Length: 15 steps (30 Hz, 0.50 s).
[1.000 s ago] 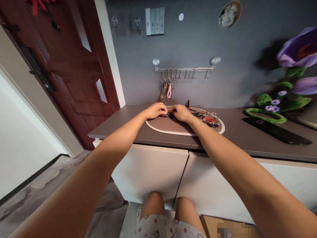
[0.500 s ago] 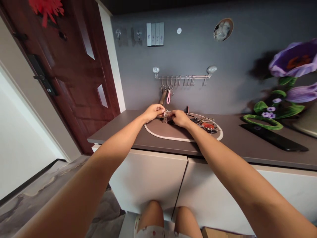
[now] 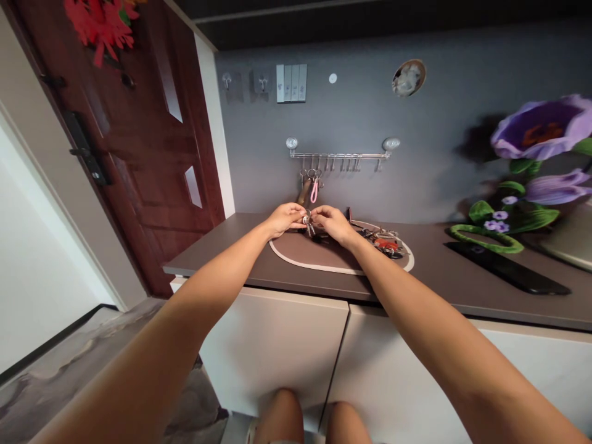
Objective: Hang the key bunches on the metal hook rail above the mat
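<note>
Left hand: fingers (image 3: 296,214) curled in, pinching the near side of the key ring, with the wrist resting low over the mat.
Right hand: narrow pinch on the ring's other side, fingertips nearly meeting those of the left hand.
Key ring (image 3: 307,221): held between both hands at the mat's far edge, small keys dangling below it; it seems clear of the mat, though the exact grip is partly hidden.
Mat (image 3: 305,253): oval, brown with a cream border, lying on the counter (image 3: 208,251).
Key pile (image 3: 383,243): a jumble of keys with a red tag on the mat's right end, just beyond the right hand (image 3: 329,224).
Rail (image 3: 340,156): metal hook bar on the wall above, with a pink strap (image 3: 314,192) hanging from it.
</note>
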Each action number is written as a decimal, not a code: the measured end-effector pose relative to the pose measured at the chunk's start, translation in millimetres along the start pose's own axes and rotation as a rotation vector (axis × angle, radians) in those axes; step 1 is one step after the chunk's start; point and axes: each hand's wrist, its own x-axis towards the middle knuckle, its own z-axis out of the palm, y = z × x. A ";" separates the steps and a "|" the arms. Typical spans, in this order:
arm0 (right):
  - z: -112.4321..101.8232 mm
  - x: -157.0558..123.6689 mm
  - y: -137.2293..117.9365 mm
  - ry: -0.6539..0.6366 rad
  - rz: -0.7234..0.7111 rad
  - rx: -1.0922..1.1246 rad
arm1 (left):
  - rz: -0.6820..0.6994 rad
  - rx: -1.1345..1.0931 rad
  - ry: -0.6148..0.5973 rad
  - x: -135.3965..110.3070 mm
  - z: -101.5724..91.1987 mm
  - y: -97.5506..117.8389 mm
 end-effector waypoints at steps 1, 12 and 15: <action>0.2 -0.5 -0.3 -0.008 -0.002 0.014 | -0.001 -0.001 -0.003 -0.1 0.2 -0.1; 0.0 -1.2 1.2 -0.030 -0.021 0.010 | -0.024 0.008 -0.026 -6.2 5.6 6.7; 0.5 -0.9 2.9 -0.004 -0.029 -0.001 | -0.019 -0.002 -0.040 -6.5 5.3 6.4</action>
